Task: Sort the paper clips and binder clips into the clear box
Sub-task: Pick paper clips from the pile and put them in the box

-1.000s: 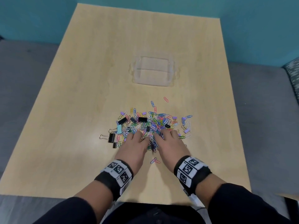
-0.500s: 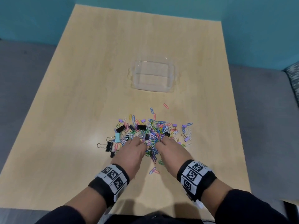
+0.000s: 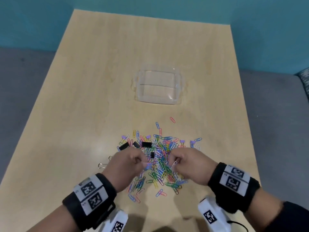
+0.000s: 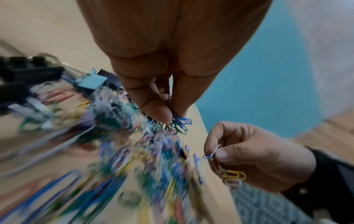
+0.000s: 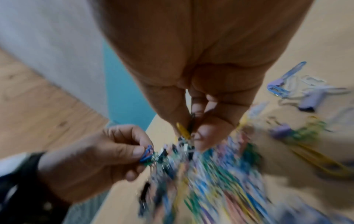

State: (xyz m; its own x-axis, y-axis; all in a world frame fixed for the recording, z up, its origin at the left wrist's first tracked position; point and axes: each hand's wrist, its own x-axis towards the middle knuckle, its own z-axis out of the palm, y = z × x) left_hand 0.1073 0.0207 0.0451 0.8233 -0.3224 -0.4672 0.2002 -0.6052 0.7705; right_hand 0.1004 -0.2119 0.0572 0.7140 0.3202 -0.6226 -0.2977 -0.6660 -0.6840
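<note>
**Both hands pinching paper clips above the pile**

Left hand (image 3: pixel 127 163) raised over the near-left part of the pile, fingers curled, thumb and fingertips clamped on a small bunch of paper clips (image 4: pixel 180 124), blue and green ones showing in the left wrist view. Right hand (image 3: pixel 189 164) opposite it over the near-right part, fingers likewise curled and pinching its own bunch (image 4: pixel 229 174); white, blue, yellow and pink clips hang from it. The two hands are near each other but apart.

Pile of coloured paper clips (image 3: pixel 160 163) spread on the table (image 3: pixel 83 97) between and beyond the hands, with strays toward the near edge. Black binder clips (image 3: pixel 146 144) lie at the far-left side of the pile; small lilac binder clips (image 3: pixel 182 141) dot its far edge. One wire handle (image 3: pixel 102 165) pokes out left of the left hand.

Clear box (image 3: pixel 158 88) sits on the table beyond the pile, well apart from both hands, open top up. No clips visible inside it. Wrist views heavily blurred over the pile.
</note>
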